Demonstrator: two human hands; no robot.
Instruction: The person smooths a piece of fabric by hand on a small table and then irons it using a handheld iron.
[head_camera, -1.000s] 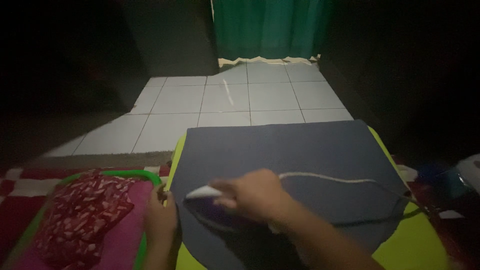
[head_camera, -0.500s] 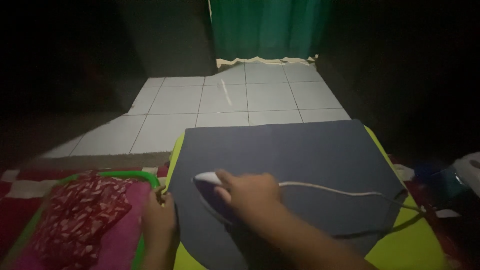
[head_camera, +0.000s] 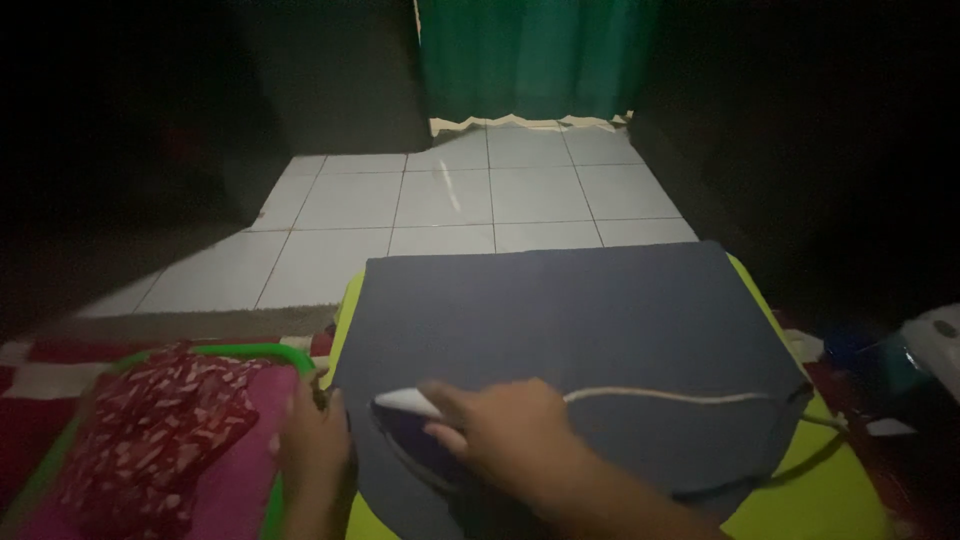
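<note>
Dim room, lit mainly over a pale tiled floor (head_camera: 440, 210) that runs back to a green curtain (head_camera: 530, 55) at the far wall; both sides fall away into near darkness.

Work surface: a yellow-green pad (head_camera: 830, 490) laid low at the near end of the floor, with a grey-blue cloth (head_camera: 580, 310) spread flat across it and covering most of it. The pad shows only along the left edge and at the near right corner.

Right hand (head_camera: 510, 430): fingers curled around the handle of an iron (head_camera: 405, 415), which has a white nose and a dark purple body. The iron sits sole-down on the near left part of the cloth, nose pointing left. Its pale cord (head_camera: 680, 397) trails from behind the hand to the right across the cloth and off the right edge.

Left hand (head_camera: 315, 445): laid flat with fingers together on the left border of the cloth, just beside the iron, pressing the edge down.

Left of the pad: a green-rimmed basket (head_camera: 285, 352) holding a red patterned fabric (head_camera: 160, 430) over something pink. A red and white checked mat (head_camera: 35, 355) lies beneath.

Far right: a pale object beside something blue, too dark to identify.
</note>
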